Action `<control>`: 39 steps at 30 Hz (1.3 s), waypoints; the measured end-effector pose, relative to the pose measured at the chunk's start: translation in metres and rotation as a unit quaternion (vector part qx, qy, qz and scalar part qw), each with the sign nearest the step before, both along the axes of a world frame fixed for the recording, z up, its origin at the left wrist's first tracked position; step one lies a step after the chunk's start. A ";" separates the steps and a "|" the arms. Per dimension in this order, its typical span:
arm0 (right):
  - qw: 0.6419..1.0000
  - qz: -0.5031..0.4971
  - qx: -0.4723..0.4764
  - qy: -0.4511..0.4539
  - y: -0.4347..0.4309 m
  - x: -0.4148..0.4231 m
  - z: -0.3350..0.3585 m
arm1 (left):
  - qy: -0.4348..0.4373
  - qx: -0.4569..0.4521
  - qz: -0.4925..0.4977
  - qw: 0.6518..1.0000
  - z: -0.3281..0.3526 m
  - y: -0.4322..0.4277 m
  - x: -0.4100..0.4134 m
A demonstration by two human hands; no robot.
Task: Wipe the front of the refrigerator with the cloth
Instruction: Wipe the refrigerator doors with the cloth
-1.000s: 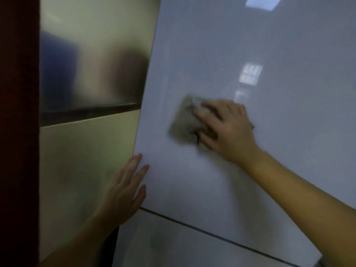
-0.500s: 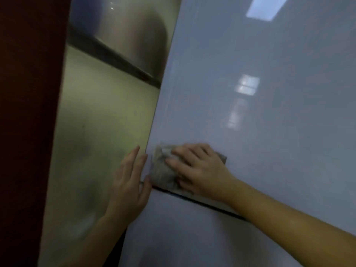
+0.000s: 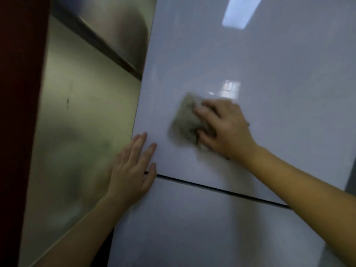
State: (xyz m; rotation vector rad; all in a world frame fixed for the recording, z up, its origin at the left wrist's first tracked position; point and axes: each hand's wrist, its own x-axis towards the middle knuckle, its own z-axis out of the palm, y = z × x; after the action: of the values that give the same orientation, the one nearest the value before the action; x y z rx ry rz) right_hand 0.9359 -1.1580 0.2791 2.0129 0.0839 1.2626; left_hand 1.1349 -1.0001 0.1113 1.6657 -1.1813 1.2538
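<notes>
The refrigerator's glossy pale grey upper door point(image 3: 269, 64) fills most of the view, with a dark seam below it and the lower door point(image 3: 192, 228) under that. A crumpled grey cloth point(image 3: 185, 122) is pressed flat on the upper door, blurred by motion. My right hand point(image 3: 225, 128) lies on the cloth with fingers spread over its right part. My left hand point(image 3: 131, 170) rests flat, fingers apart, on the door's lower left corner, over the left end of the seam, holding nothing.
Left of the refrigerator stands a brushed metal side panel point(image 3: 82, 132) with a dark horizontal strip point(image 3: 100, 41) across it. A dark red surface point(image 3: 17, 112) runs down the far left edge. Ceiling light reflections show on the door.
My right hand has slid the cloth up and to the right, away from the seam and the door's left edge. My left hand stays at the door's lower left corner.
</notes>
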 end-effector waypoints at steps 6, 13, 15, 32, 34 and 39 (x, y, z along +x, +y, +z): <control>0.958 0.032 -0.166 0.230 -0.027 -0.042 -0.112 | -0.014 -0.010 0.031 0.999 0.006 -0.018 -0.007; 0.997 0.002 -0.031 -0.076 -0.053 -0.073 0.044 | -0.002 -0.033 0.048 0.998 0.020 -0.028 -0.019; 0.984 0.003 0.048 -0.172 -0.058 -0.080 0.088 | -0.004 -0.036 0.044 0.998 0.037 -0.033 -0.027; 0.992 -0.020 -0.108 0.055 -0.091 -0.139 0.003 | -0.068 -0.007 0.007 0.998 0.122 -0.065 -0.076; 0.996 -0.041 -0.032 -0.066 -0.098 -0.155 0.059 | -0.073 -0.012 0.004 0.997 0.132 -0.071 -0.086; 0.985 -0.056 0.067 -0.149 -0.102 -0.175 0.089 | -0.096 -0.013 -0.009 0.995 0.150 -0.079 -0.101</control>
State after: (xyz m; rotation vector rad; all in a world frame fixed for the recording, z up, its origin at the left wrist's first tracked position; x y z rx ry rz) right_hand 0.7605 -1.2597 0.3682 1.8867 -0.2598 1.5152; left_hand 1.0342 -1.0794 0.2611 1.5395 -1.2849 1.4380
